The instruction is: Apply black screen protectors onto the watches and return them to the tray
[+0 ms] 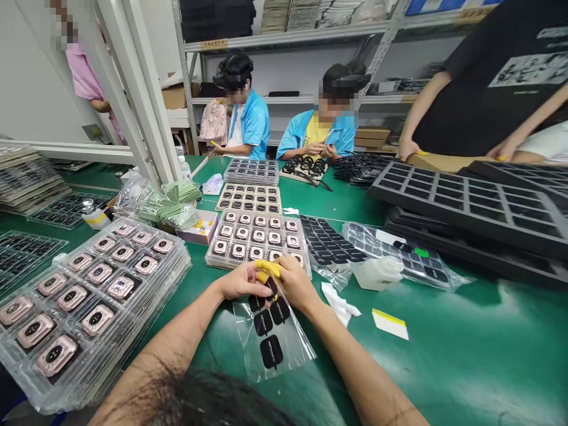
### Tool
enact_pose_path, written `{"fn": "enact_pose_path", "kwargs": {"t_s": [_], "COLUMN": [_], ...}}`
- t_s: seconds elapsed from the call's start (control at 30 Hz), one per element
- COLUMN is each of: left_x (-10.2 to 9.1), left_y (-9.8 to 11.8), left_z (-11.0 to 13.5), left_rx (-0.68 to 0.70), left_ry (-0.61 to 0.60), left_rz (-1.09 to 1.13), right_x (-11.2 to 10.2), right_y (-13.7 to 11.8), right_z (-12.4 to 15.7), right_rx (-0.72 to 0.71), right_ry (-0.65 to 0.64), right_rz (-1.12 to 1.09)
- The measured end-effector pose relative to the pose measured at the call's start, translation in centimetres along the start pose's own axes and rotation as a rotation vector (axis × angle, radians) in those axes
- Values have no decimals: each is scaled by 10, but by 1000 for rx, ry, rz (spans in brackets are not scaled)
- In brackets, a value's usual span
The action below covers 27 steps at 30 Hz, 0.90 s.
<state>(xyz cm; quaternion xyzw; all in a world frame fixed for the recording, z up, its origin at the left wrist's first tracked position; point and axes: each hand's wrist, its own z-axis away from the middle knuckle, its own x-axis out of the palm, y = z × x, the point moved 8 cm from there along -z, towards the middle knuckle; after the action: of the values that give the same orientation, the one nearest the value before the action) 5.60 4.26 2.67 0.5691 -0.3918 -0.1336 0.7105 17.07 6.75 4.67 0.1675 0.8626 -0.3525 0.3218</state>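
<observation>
My left hand and my right hand meet over the table, fingers bent together, with yellow finger covers on some of them. Below them hangs a clear plastic sheet bearing several black rounded-square stickers, each with a small tab. The left thumb presses at a tilted black sticker near the top of the sheet. My right fingers close around the sheet's upper part; their exact grip is partly hidden. Just beyond the hands lies a clear tray of pink watch cases.
A tall stack of clear trays with watch cases stands at left. On the right are a white bottle, a crumpled tissue, a yellow-edged white card and stacked black trays. Co-workers in blue sit across the green table.
</observation>
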Motion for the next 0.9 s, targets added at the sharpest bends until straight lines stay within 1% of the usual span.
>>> {"fn": "enact_pose_path", "kwargs": {"t_s": [0.07, 0.1, 0.13, 0.2, 0.27, 0.33, 0.37, 0.43, 0.5, 0.57, 0.6, 0.67, 0.73, 0.77, 0.83, 0.9], "left_x": [-2, -3, -5, -10, -11, -6, -4, -2, -1, 0, 3, 11, 20, 23, 25, 23], "left_y": [6, 9, 12, 17, 16, 8, 3, -6, -10, -9, -8, -6, -6, -7, -11, -16], "left_z": [-3, -4, -4, 0, 11, 22, 28, 41, 53, 60, 61, 58, 51, 47, 36, 23], "left_rx": [75, 113, 153, 240, 300, 299, 287, 269, 255, 244, 241, 241, 227, 208, 144, 78], "left_ry": [54, 102, 171, 358, 527, 603, 618, 645, 675, 674, 645, 536, 417, 378, 337, 320], "left_rz": [7, 4, -2, -27, -62, -107, -131, -194, -325, -494, -565, -641, -657, -648, -590, -485], "right_x": [-11, -19, -28, -48, -58, -52, -47, -38, -33, -31, -31, -32, -34, -35, -42, -55], "right_y": [1, 2, 3, 7, 11, 12, 10, 6, 3, 3, 4, 5, 6, 7, 12, 22], "right_z": [10, 16, 22, 38, 54, 67, 72, 77, 78, 76, 76, 76, 77, 77, 75, 67], "right_rx": [51, 85, 120, 221, 367, 539, 620, 737, 797, 816, 819, 812, 779, 758, 724, 697], "right_ry": [59, 99, 150, 279, 361, 351, 320, 264, 234, 223, 221, 210, 184, 173, 177, 227], "right_rz": [-120, -173, -208, -316, -537, -771, -835, -851, -857, -875, -871, -838, -778, -742, -654, -554]}}
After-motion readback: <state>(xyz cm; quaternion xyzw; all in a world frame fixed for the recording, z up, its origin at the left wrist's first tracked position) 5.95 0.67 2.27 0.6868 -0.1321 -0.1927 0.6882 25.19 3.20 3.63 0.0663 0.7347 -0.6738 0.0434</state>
